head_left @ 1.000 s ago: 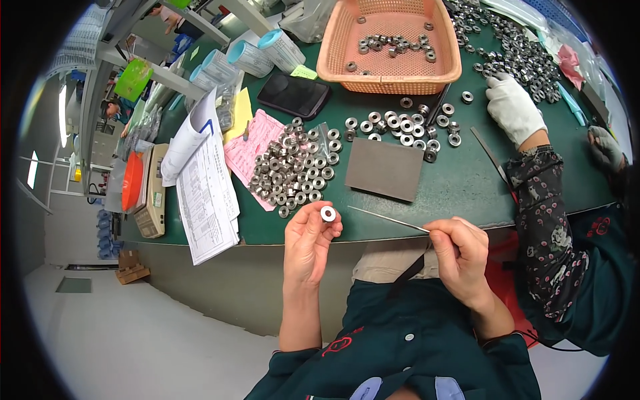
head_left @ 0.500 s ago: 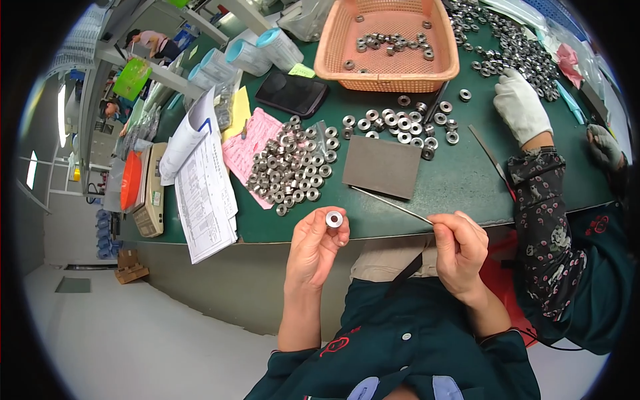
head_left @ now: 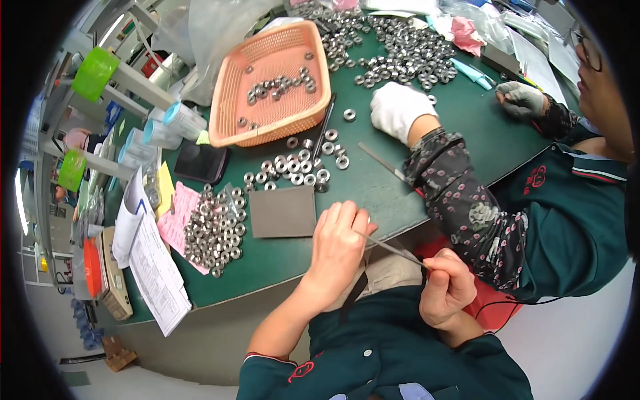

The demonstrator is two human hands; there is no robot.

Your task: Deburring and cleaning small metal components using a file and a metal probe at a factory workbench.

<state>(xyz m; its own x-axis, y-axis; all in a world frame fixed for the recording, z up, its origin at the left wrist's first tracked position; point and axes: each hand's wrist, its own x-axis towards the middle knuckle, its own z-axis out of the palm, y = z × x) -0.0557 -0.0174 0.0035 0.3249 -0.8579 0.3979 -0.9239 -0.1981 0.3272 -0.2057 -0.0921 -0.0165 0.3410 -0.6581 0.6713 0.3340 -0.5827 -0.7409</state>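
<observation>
My left hand is closed just above the table's front edge, its back turned up. The small metal ring it held a moment earlier is almost wholly hidden by the fingers. My right hand pinches the end of a thin metal rod, whose far end reaches the fingers of my left hand. Whether the rod's tip sits inside the ring cannot be seen. Left of my left hand lies a flat grey-brown block. Behind it is a loose group of metal rings, and a denser pile of rings rests on pink paper.
An orange plastic basket holds several rings. Many more rings are heaped at the back. On the right a co-worker's white-gloved hand and dark-gloved hand rest over the green table. Printed sheets overhang its left front edge.
The view has swung to the right. My left hand has turned over, hiding the ring, and the rod's far end has come from beside the block to my left fingers.
</observation>
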